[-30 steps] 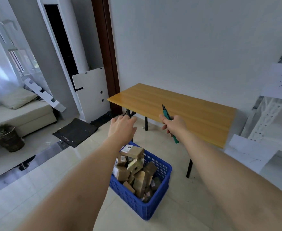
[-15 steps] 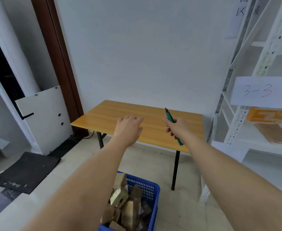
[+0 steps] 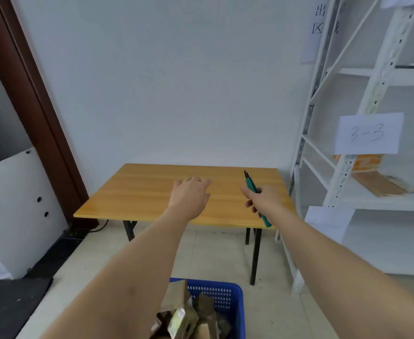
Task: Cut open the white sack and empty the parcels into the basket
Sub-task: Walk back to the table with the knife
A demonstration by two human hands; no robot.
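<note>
Wooden table (image 3: 137, 192) behind knife-gripping right hand (image 3: 266, 200)

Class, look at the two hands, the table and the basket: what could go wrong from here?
1. The right hand holds a green cutter, tip forward, near the open left hand; a slip might nick it.
2. The blue basket of parcels sits on the floor underfoot, a possible trip.

Parcel storeroom, labelled white shelving (image 3: 348, 152), basket (image 3: 237, 311) of parcels (image 3: 189, 316)
</note>
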